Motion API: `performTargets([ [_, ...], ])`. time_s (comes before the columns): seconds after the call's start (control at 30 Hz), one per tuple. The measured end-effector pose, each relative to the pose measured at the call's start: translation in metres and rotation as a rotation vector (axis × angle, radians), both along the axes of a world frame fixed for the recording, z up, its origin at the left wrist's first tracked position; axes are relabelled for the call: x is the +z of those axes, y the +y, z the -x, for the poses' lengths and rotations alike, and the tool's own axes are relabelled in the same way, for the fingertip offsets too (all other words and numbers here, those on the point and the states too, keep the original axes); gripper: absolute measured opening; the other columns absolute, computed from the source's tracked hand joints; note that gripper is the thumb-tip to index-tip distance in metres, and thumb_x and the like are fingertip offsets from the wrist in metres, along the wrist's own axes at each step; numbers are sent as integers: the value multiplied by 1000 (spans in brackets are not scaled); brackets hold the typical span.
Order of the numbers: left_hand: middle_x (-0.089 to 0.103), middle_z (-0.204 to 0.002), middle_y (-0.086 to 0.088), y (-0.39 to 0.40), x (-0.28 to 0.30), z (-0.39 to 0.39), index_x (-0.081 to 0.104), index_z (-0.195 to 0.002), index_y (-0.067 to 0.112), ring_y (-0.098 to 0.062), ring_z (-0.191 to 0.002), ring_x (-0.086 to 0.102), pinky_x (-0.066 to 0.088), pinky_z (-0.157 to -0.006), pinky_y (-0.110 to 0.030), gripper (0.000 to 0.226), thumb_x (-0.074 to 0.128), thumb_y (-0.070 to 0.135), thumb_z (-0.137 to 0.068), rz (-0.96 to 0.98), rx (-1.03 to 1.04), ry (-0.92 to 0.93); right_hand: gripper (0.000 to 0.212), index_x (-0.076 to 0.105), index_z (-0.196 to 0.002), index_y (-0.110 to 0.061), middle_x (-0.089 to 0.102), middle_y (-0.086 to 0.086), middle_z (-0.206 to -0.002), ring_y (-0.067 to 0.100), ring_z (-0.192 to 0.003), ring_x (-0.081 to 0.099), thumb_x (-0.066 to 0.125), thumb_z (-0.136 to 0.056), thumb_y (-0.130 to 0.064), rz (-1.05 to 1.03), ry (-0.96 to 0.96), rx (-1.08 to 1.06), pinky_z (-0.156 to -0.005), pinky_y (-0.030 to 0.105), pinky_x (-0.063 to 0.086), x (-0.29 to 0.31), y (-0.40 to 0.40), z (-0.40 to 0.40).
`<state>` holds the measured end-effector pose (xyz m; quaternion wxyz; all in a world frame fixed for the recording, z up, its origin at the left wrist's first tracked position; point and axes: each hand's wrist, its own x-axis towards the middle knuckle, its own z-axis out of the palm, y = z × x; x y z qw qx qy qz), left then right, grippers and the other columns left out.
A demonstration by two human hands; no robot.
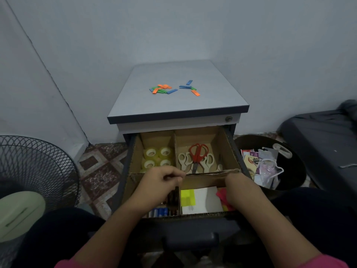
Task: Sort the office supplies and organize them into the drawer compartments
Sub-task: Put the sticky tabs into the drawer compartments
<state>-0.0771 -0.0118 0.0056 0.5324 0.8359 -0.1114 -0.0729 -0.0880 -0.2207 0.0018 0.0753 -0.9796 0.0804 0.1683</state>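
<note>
Drawer (228,146): pulled open under the worktop, lined with cardboard dividers that split it into 4 compartments.
Rear left compartment: 4 tape rolls (157,157) packed together.
Rear right compartment: red scissors (198,153) lying across several white scissors (207,161), handles toward the wall.
Front left compartment: blue and dark items (160,211) at the near edge, too dim to tell what they are; the rest is hidden by the left forearm.
Front right compartment: yellow notes (187,197) at the left, white paper (204,200) in the middle, red and pink notes (222,196) at the right, partly behind the right wrist.
Left hand (164,178): above the cross divider, fingers curled in with thumb and fingertips pinched together; whether anything is held cannot be told.
Right hand (234,179): reaching down into the front right compartment beside the cross divider; fingers hidden, so open or closed cannot be told.
Worktop (139,105): grey-blue cabinet top carrying 2 small heaps of tabs (163,88) in orange, green and blue, well apart from both hands.
Lock (228,118): on the cabinet front, above the drawer's right corner.
Bin (297,171): dark, on the floor right of the drawer, holding paper scraps and plastic.
Fan (29,171): black wire grille at the far left.
Sleeves: pink, at the bottom edge.
</note>
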Motion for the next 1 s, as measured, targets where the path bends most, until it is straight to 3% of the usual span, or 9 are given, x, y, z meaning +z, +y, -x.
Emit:
performTargets([
  [0.2,73,-86,2,-1,-3,-9,73,-86,27,-11,-83,67,50,-74,-20,23,66,5,-86,74,15,32,23,61,-112,-9,62,7,-112,22,-106,61,55,-93,-22,72,54,8,-87,31,49,2,2,-1],
  [0.4,72,-91,5,-2,-5,-9,72,-86,26,-6,-86,66,49,-73,-16,22,65,6,-87,68,-9,57,23,63,-102,-12,56,1,-89,20,-98,62,56,-93,-31,60,35,2,-83,31,51,0,2,0],
  [0.53,72,-93,7,-1,-5,-9,72,-87,28,-7,-91,66,51,-78,-19,21,65,8,-87,54,-18,58,15,64,-102,-13,63,3,-99,20,-97,63,55,-94,-22,82,43,10,-82,31,50,-4,3,-1],
  [0.67,72,-94,6,-1,-5,-9,72,-87,28,-11,-93,67,52,-80,-22,21,66,8,-87,57,-18,64,9,63,-92,-13,52,-2,-78,17,-86,61,54,-92,-17,70,20,2,-76,28,50,-6,1,-2],
  [0.77,73,-94,3,0,-5,-8,72,-87,27,-14,-94,67,53,-81,-24,20,66,8,-87,65,-23,58,17,58,-74,-17,54,-1,-74,15,-75,59,57,-89,-24,11,-3,-24,-73,28,53,-3,-3,-3],
  [0.87,72,-95,2,-1,-5,-8,72,-88,26,-16,-95,67,54,-85,-29,19,66,8,-87,50,-22,55,7,68,-80,-18,66,1,-84,13,-74,63,64,-85,-20,-133,1,-41,-74,30,57,4,-4,-6],
  [0.93,72,-94,1,-1,-6,-9,72,-87,26,-17,-95,67,54,-88,-31,20,66,8,-87,51,-24,56,7,66,-81,-23,70,0,-78,10,-66,65,67,-85,-17,-283,20,-59,-71,29,57,5,1,-6],
  [1.0,73,-93,1,0,-7,-9,73,-85,28,-17,-95,67,54,-91,-33,21,66,8,-87,62,-25,55,10,64,-89,-25,70,0,-83,13,-72,67,67,-86,-16,-318,67,-58,-76,31,58,2,7,-6],
])
